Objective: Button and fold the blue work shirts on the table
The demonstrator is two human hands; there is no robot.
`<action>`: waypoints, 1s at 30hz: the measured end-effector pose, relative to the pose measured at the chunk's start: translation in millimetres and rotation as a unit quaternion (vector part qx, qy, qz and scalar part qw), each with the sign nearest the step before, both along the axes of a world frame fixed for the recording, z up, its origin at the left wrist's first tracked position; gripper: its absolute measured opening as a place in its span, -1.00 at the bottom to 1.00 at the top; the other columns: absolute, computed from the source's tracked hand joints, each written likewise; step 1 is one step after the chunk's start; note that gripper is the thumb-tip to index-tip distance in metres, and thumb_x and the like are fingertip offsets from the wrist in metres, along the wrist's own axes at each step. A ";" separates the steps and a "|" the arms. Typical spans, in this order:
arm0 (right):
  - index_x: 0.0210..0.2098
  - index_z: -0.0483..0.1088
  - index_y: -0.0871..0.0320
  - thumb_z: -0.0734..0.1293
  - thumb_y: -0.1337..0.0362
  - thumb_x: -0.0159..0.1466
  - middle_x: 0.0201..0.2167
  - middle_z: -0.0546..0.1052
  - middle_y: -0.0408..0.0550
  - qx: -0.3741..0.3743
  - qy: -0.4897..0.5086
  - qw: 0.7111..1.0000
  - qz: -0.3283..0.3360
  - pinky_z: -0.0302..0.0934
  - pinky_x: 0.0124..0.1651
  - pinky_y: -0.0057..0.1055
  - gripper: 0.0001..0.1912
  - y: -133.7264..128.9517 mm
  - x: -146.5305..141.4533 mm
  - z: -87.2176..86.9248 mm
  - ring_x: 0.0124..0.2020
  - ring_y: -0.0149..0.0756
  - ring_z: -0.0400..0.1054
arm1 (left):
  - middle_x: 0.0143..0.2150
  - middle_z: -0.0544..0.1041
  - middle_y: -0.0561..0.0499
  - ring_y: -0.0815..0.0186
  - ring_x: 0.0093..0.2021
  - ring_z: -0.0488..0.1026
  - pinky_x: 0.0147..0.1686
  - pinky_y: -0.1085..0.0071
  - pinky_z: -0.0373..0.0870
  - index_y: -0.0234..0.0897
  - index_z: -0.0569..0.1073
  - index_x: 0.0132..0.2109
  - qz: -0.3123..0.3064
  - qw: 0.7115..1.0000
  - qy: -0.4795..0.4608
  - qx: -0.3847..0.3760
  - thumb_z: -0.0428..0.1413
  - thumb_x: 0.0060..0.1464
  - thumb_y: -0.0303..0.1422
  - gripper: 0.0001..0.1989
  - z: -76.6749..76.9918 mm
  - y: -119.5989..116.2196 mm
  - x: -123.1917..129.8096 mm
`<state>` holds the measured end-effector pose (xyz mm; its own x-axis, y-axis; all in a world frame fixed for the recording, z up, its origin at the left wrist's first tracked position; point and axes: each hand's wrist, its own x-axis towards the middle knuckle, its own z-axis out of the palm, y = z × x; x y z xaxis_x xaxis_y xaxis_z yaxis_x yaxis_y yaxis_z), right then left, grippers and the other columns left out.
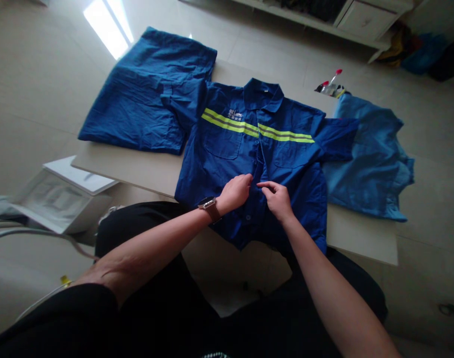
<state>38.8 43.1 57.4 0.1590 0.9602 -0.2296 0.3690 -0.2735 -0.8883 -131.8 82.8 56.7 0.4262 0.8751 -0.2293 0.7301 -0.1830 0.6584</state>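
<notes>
Fingers (267,185) of the right hand (277,199) are bent, index finger reaching forward and thumb close below it. I cannot tell whether any cloth is caught between them.

"And the left hand (235,193)?"

Its fingers are curled in close together, just across from the right fingertips. Whether they grip the fabric is hidden from this angle. A wristwatch (209,205) with a brown strap sits on that wrist.

"What are the hands working at?"

A dark blue short-sleeved shirt (227,164), at the middle of its front opening. It lies face up on a pale table (130,168), collar (262,99) pointing away from the person, lower part reaching over the near edge toward the lap. A yellow-and-grey band (227,123) crosses the chest. One button (248,217) shows below the left hand.

"Anything beside it?"

To the left, a blue garment (137,99) laid flat, with some wrinkles. To the right, a lighter blue garment (368,164), partly under one shirt sleeve. Beyond that are bottles (328,88) with red caps. A white box (59,194) stands at the lower left, near the table.
</notes>
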 end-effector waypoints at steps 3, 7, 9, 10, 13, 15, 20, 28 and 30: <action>-0.27 0.64 0.16 0.42 0.05 0.12 -0.36 0.65 -0.02 0.007 0.051 0.999 -0.012 0.32 -0.23 -0.31 -0.67 2.0 -0.4 -1.1 -0.34 -0.23 0.45 | -0.11 0.61 -0.11 0.22 -0.09 0.51 -0.05 0.37 0.39 -0.28 0.50 -0.07 0.008 0.999 -0.039 0.009 0.01 0.25 -0.56 -0.78 6.9 0.3 1.8; -0.30 0.62 0.16 0.47 -0.01 0.08 -0.47 0.57 -0.08 0.005 0.055 0.998 -0.011 0.23 -0.34 -0.35 -0.63 2.1 0.3 -2.7 -0.44 -0.28 0.35 | -0.16 0.62 -0.06 0.29 -0.17 0.50 -0.07 0.41 0.40 -0.30 0.52 -0.12 0.033 0.995 -0.097 -0.006 0.03 0.22 -0.57 -0.80 15.2 -0.8 2.5; -0.31 0.61 0.14 0.47 -0.02 0.10 -0.53 0.50 -0.14 0.012 0.029 0.999 -0.008 0.15 -0.40 -0.37 -0.65 1.3 0.3 -2.7 -0.50 -0.32 0.26 | -0.18 0.63 -0.04 0.31 -0.19 0.51 -0.09 0.43 0.41 -0.31 0.54 -0.13 0.050 0.991 -0.125 -0.022 0.04 0.22 -0.56 -0.81 16.6 -1.8 2.8; -0.32 0.61 0.14 0.46 -0.01 0.11 -0.56 0.46 -0.16 0.017 0.010 1.000 -0.007 0.11 -0.42 -0.37 -0.66 0.9 0.1 -2.5 -0.52 -0.33 0.22 | -0.19 0.63 -0.03 0.32 -0.20 0.51 -0.10 0.44 0.41 -0.31 0.54 -0.13 0.059 0.988 -0.137 -0.032 0.05 0.21 -0.56 -0.81 16.5 -2.3 3.2; -0.34 0.59 0.13 0.44 0.02 0.14 -0.58 0.41 -0.18 0.033 -0.037 0.999 -0.002 0.05 -0.44 -0.37 -0.71 -0.2 -1.0 -1.3 -0.53 -0.34 0.17 | -0.24 0.63 -0.01 0.35 -0.24 0.52 -0.17 0.48 0.40 -0.32 0.57 -0.16 0.088 0.979 -0.172 -0.072 0.08 0.15 -0.58 -0.79 13.8 -2.6 4.8; -0.34 0.58 0.13 0.42 0.05 0.14 -0.54 0.45 -0.15 0.043 -0.056 0.998 0.003 0.08 -0.41 -0.36 -0.73 -0.5 -1.8 -0.1 -0.51 -0.32 0.20 | -0.29 0.62 0.00 0.36 -0.29 0.50 -0.27 0.50 0.37 -0.33 0.59 -0.18 0.114 0.966 -0.199 -0.117 0.12 0.12 -0.55 -0.82 11.3 -1.9 6.1; -0.32 0.56 0.14 0.37 0.09 0.17 -0.46 0.51 -0.10 0.057 -0.077 0.995 0.016 0.14 -0.36 -0.34 -0.75 -0.8 -3.5 3.2 -0.47 -0.30 0.25 | -0.41 0.57 0.02 0.43 -0.42 0.41 -0.41 0.52 0.26 -0.39 0.59 -0.23 0.193 0.909 -0.291 -0.227 0.30 0.06 -0.44 -0.88 7.7 -0.5 9.3; -0.33 0.55 0.13 0.38 0.10 0.22 -0.40 0.56 -0.06 0.085 -0.123 0.989 0.012 0.21 -0.29 -0.32 -0.77 -0.8 -7.0 11.5 -0.44 -0.28 0.30 | -0.41 0.54 0.05 0.48 -0.44 0.38 -0.37 0.52 0.29 -0.38 0.55 -0.27 0.305 0.821 -0.375 -0.305 0.30 0.06 -0.51 -0.92 6.7 -5.9 13.3; -0.34 0.54 0.13 0.38 0.07 0.24 -0.42 0.55 -0.07 0.086 -0.121 0.989 -0.001 0.21 -0.29 -0.32 -0.75 -0.2 -6.5 11.1 -0.44 -0.28 0.30 | -0.40 0.53 0.06 0.49 -0.44 0.37 -0.36 0.52 0.29 -0.37 0.53 -0.29 0.317 0.810 -0.387 -0.307 0.29 0.06 -0.53 -0.92 7.2 -6.4 14.0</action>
<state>32.3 42.9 68.4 0.1912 0.9814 -0.0188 0.5757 -0.1276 -0.8076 -117.9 76.4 63.8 0.1603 0.7964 -0.5831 -0.1256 0.6024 0.7883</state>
